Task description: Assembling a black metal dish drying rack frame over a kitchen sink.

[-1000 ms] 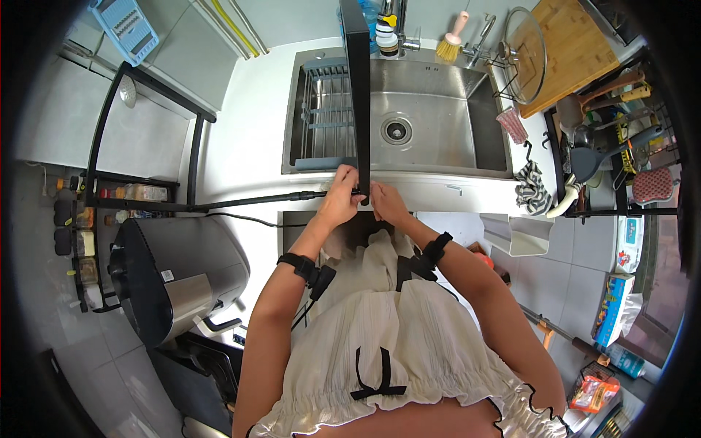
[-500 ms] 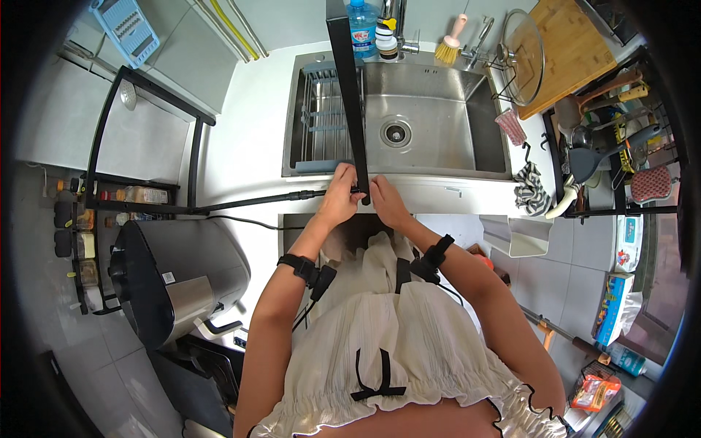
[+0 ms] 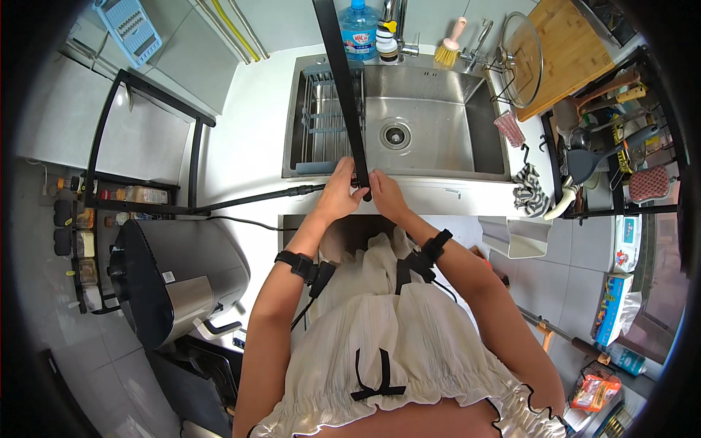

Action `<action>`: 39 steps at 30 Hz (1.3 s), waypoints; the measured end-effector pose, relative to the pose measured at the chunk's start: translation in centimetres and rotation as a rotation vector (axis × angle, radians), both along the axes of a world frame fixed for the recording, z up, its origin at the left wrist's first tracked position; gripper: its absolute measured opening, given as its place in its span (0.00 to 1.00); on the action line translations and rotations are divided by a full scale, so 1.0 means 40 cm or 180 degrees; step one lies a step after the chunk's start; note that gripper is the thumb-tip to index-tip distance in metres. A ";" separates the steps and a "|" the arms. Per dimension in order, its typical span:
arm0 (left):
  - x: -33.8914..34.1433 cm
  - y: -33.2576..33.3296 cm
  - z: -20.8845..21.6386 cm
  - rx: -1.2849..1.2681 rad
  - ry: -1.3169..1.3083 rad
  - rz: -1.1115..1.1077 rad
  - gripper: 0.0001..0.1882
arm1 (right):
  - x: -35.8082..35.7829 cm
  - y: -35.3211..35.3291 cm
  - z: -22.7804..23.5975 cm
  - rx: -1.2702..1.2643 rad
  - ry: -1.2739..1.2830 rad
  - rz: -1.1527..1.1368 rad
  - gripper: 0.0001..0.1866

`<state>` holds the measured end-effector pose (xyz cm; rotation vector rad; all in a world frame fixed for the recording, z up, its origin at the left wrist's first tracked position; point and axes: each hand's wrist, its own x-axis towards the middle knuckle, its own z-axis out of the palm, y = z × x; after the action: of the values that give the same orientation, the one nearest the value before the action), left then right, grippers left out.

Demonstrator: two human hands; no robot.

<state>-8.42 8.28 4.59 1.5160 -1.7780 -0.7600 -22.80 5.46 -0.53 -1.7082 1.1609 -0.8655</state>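
A long black post [image 3: 343,87] slants across the sink, its lower end at the counter's front edge. My left hand [image 3: 338,193] is closed round the joint where a black telescopic rod [image 3: 270,197] meets this post, its thumb by the post's lower end. On the post's other side, my right hand [image 3: 387,196] grips that same end with fingers drawn together. The rod runs left to a black shelf frame [image 3: 197,160]. My fingers partly hide the joint.
Behind the post lies a steel sink [image 3: 431,157] with a drying rack [image 3: 318,109] inside. A grey-black air fryer [image 3: 182,274] stands at left. Utensils and a spatula [image 3: 588,164] crowd the right rack. A blue bottle [image 3: 359,36] and brush [image 3: 449,47] stand behind the sink.
The post's upper part has swung slightly left, uncovering more of the blue bottle. Its lower end and my right hand have risen slightly. Both hands stay at the joint.
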 end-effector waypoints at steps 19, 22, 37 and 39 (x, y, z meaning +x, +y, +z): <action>-0.001 0.011 -0.030 -0.0155 0.0150 -0.0022 0.23 | -0.381 -0.033 -0.052 -0.0916 0.1871 -0.1133 0.04; 0.001 0.013 -0.026 0.0028 0.0145 -0.0041 0.25 | -0.406 -0.020 -0.079 -0.1146 0.2199 -0.1058 0.08; -0.009 0.007 -0.051 -0.0100 0.0551 0.0144 0.18 | -0.412 -0.007 -0.051 -0.0566 0.2689 0.0253 0.06; -0.013 0.009 -0.057 -0.0180 0.0426 0.0065 0.20 | -0.363 -0.001 0.018 -0.0180 0.2026 0.0444 0.06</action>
<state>-8.94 8.63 2.32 1.4108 -1.6692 -0.7760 -37.32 5.44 0.18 -2.1620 1.4037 -0.2635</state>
